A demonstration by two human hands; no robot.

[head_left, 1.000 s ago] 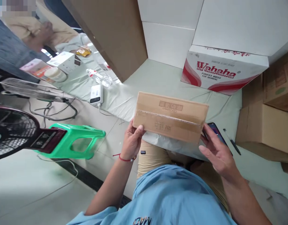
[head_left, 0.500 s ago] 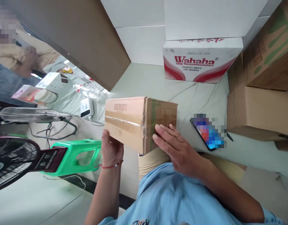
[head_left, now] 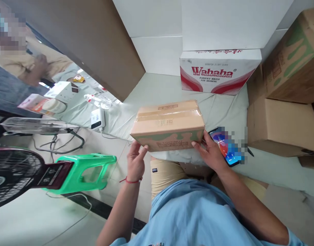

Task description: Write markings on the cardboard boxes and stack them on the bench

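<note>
Currently both hands clamp the taped brown carton by its ends: left hand at the near-left corner, right hand at the near-right end, fingers pressed to the cardboard. Carton sits at the near edge of the cloth-covered table, tape seam up. Phone lies just beside the right hand. Wahaha box stands farther back. Green stool is on the floor, left.
</note>
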